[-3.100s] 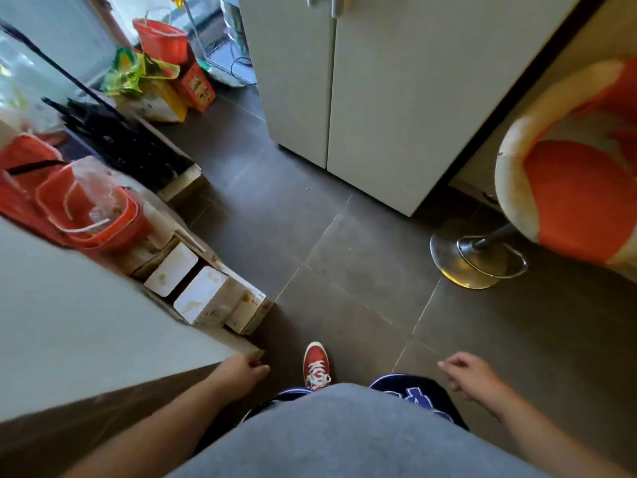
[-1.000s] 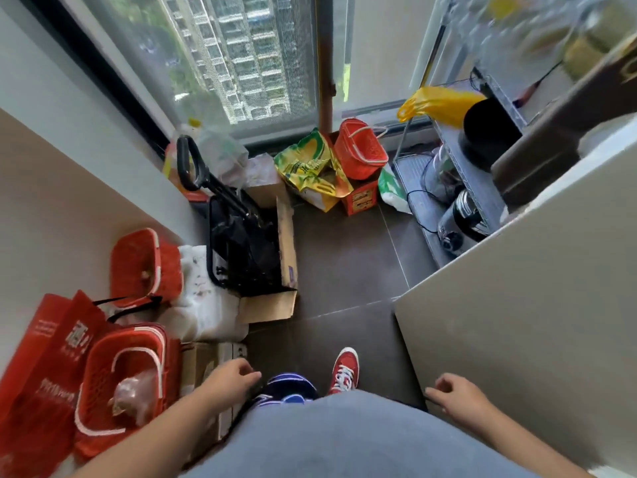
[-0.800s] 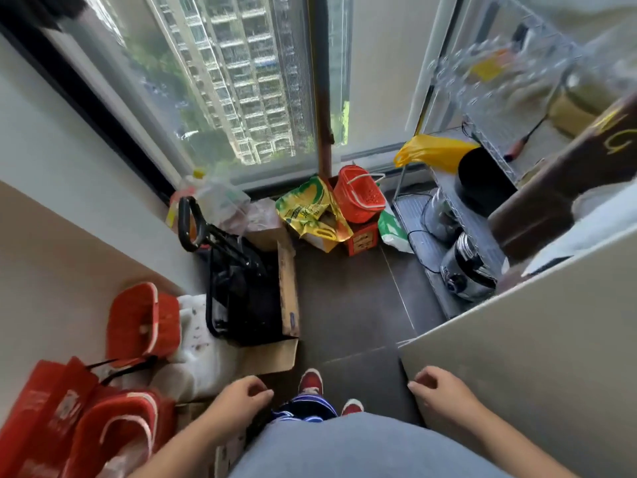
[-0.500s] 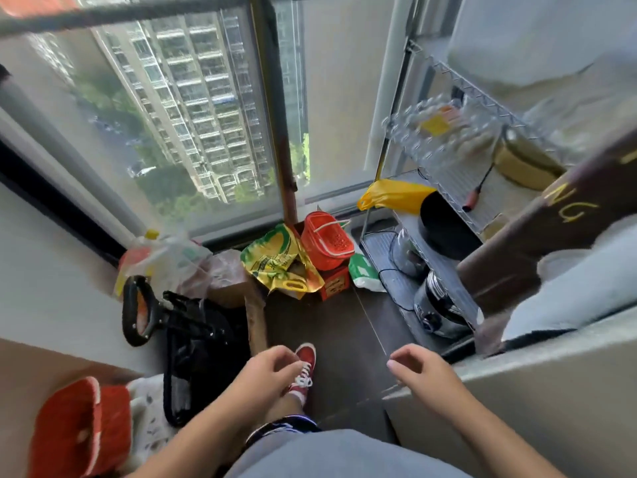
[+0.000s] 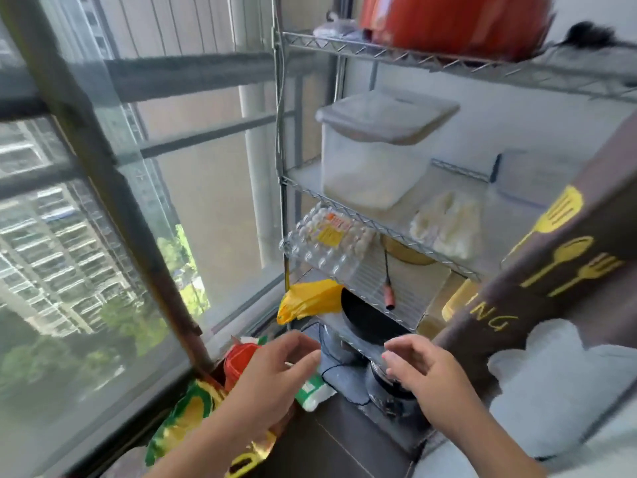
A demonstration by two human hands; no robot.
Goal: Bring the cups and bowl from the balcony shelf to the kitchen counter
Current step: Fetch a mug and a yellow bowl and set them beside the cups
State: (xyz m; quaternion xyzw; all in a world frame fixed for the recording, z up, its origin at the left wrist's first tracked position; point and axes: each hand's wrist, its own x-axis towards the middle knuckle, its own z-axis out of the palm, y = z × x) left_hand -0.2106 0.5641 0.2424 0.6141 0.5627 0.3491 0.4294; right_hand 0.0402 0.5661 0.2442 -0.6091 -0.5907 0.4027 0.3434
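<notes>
A tall wire balcony shelf [image 5: 379, 225] stands ahead on the right, beside the window. Under its middle tier sits a yellowish bowl [image 5: 406, 253], partly hidden by the wire deck and an egg carton [image 5: 327, 239]. I can make out no cups in this blurred view. My left hand [image 5: 272, 377] and my right hand [image 5: 424, 370] are raised in front of the lower tiers, both with fingers apart and holding nothing, short of the shelf.
A lidded plastic box [image 5: 372, 157] and a white bag [image 5: 448, 225] sit on the middle tier, a red pot [image 5: 455, 22] on top. A black pot [image 5: 368, 319], a yellow bag [image 5: 310, 301] and steel cookers [image 5: 389, 384] fill the lower levels. A brown apron [image 5: 537, 281] hangs at right.
My view has swung from the floor clutter up to the shelf as I came closer. Both hands have risen from my sides and spread in front of the lower tiers.
</notes>
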